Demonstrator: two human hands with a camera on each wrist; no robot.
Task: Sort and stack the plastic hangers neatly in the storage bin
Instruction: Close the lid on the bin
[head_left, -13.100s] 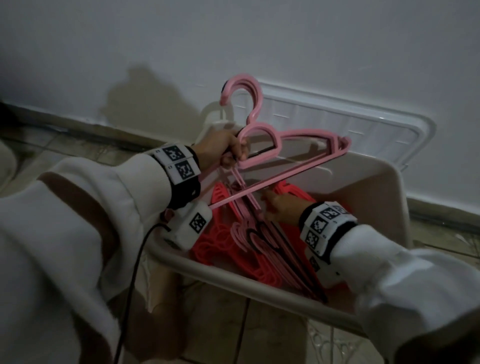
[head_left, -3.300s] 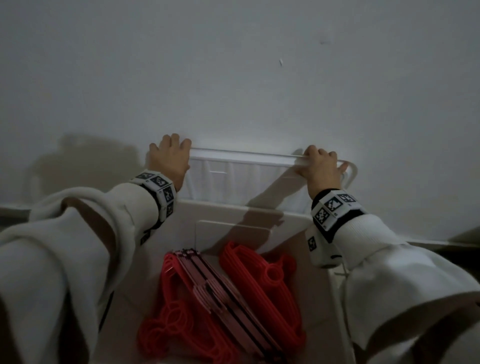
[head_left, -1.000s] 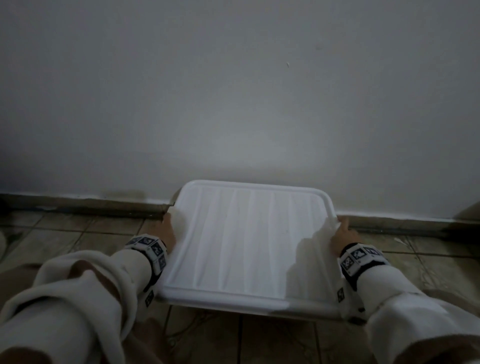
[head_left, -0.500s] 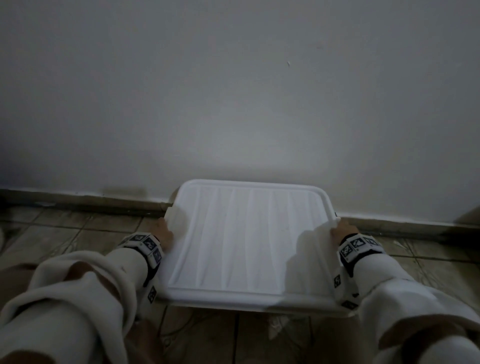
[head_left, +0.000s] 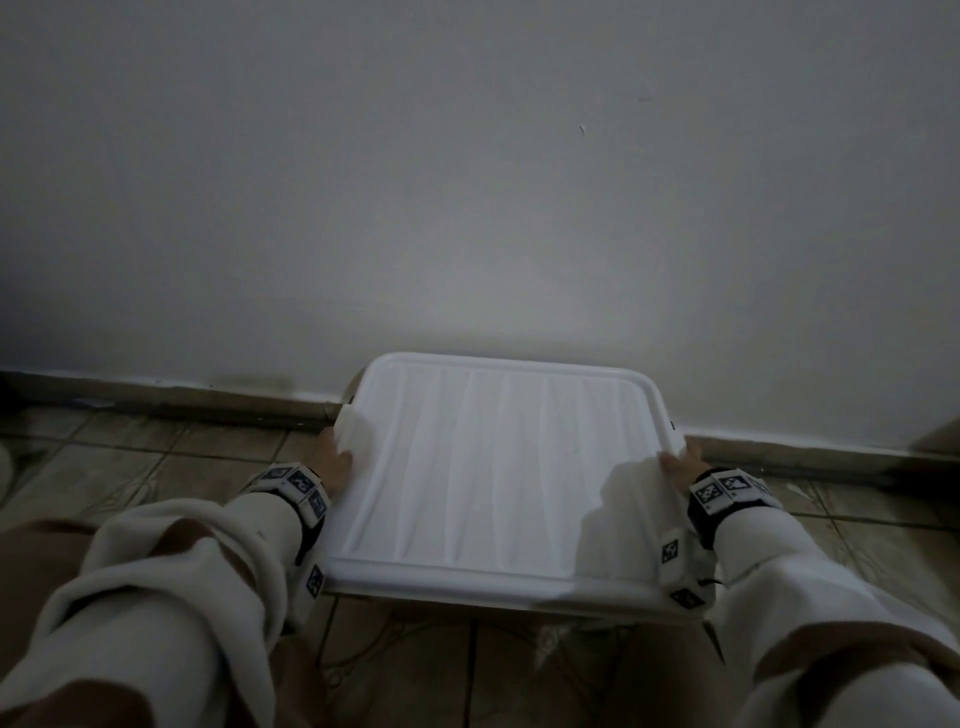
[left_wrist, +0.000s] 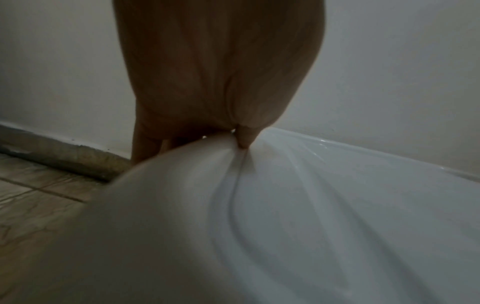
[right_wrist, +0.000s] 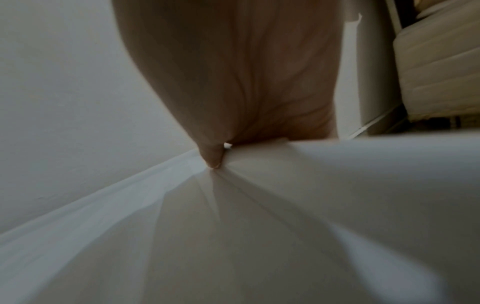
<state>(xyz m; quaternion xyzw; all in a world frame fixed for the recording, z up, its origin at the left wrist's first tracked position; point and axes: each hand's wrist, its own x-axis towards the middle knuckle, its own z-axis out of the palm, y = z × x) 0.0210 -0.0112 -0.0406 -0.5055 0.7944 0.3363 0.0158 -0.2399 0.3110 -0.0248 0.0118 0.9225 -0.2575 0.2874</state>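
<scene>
A tiled floor (head_left: 130, 467) meets a plain wall; against it the storage bin is set, covered by its white lid (head_left: 498, 467). The lid is gripped at both side edges — left hand (head_left: 332, 460), right hand (head_left: 683, 462) — thumbs on top, fingers curled under the rim, presumably to seat it. The hangers are hidden beneath.

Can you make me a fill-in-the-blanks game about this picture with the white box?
1. The lid covering the bin is coloured ____.
2. The left hand holds the lid's ____ edge.
3. The right hand holds the lid's ____ edge.
4. Behind the bin stands a plain ____.

Missing words: white; left; right; wall
</scene>
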